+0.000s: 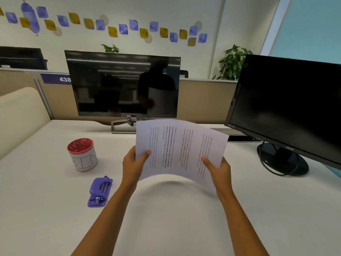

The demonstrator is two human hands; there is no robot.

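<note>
A white printed sheet of paper point(179, 145) is held above the white desk point(166, 218), bowed upward in the middle with its text running sideways. My left hand point(133, 163) pinches its left edge, thumb on top. My right hand point(218, 169) pinches its lower right edge, thumb on the printed face. Whether it is one sheet or a thin stack, I cannot tell.
A purple stapler point(100, 191) lies left of my left forearm. Behind it stands a red-rimmed cup point(82, 154) with a white label, full of small bits. A Dell monitor point(122, 84) stands at the back and a second dark monitor point(287, 108) on the right.
</note>
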